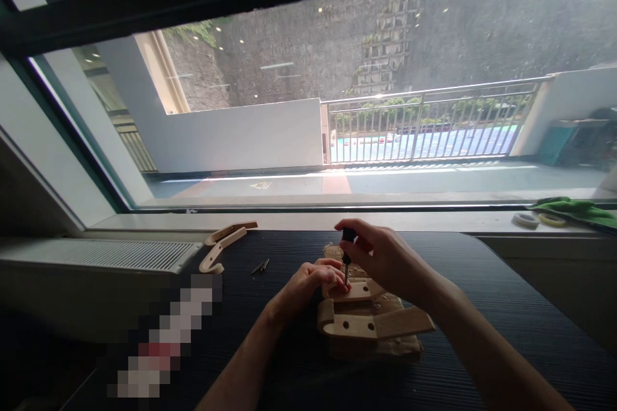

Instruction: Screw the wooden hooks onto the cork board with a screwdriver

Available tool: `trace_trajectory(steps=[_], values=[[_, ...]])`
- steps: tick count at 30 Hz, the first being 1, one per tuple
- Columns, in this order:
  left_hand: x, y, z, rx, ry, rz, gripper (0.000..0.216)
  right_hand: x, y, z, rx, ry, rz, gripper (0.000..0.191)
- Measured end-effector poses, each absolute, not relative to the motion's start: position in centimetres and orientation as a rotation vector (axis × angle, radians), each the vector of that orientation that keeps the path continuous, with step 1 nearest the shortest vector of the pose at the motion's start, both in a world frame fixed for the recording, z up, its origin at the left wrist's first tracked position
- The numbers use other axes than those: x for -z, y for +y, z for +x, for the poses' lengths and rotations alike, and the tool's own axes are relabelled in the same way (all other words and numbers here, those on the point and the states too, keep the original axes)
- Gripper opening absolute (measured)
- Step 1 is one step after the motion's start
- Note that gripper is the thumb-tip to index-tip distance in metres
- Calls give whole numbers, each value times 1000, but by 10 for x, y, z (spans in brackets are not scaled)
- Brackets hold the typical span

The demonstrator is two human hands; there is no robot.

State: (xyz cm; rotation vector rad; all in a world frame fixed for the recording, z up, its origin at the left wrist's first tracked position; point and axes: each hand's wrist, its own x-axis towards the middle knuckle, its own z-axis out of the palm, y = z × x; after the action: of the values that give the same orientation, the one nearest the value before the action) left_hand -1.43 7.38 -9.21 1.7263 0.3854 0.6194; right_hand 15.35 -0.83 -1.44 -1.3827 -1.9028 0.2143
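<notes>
My right hand (369, 244) is closed around the dark handle of a screwdriver (346, 257), which stands nearly upright with its tip down. The tip meets a pale wooden hook (359, 290) lying on a rough wooden board (337, 353). My left hand (318, 276) grips the left end of that hook, its fingertips close beside the screwdriver tip; whether they also pinch a screw is hidden. Nearer to me on the same board lies a second wooden hook (357, 326), with two dark holes in its flat middle and a curled left end.
The board rests on a dark table (457, 347). Several screws (261, 266) lie to the left, and more curved wooden hooks (216, 257) sit behind them. Tape rolls (525, 221) and a green cloth (573, 209) are on the windowsill at right. A vent (139, 255) borders the table's left.
</notes>
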Motion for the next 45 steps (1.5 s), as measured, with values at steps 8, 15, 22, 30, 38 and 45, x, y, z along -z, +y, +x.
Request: trace_trajectory(steps=[8, 15, 22, 30, 38, 45], values=[[94, 75, -15, -618, 387, 1709, 31, 18, -6, 152, -139, -1870, -1464, 23], [94, 75, -14, -624, 376, 1714, 33, 16, -9, 153, -146, -1932, -1411, 22], [92, 74, -14, -627, 399, 1708, 32, 17, -8, 151, 0, -1964, -1480, 22], [93, 73, -15, -624, 410, 1708, 33, 21, -6, 146, -39, -2011, -1451, 34], [91, 71, -15, -631, 414, 1692, 33, 18, -8, 147, -2, -1955, -1522, 38], [92, 72, -14, -632, 409, 1713, 33, 19, -6, 150, -58, -1937, -1459, 36]])
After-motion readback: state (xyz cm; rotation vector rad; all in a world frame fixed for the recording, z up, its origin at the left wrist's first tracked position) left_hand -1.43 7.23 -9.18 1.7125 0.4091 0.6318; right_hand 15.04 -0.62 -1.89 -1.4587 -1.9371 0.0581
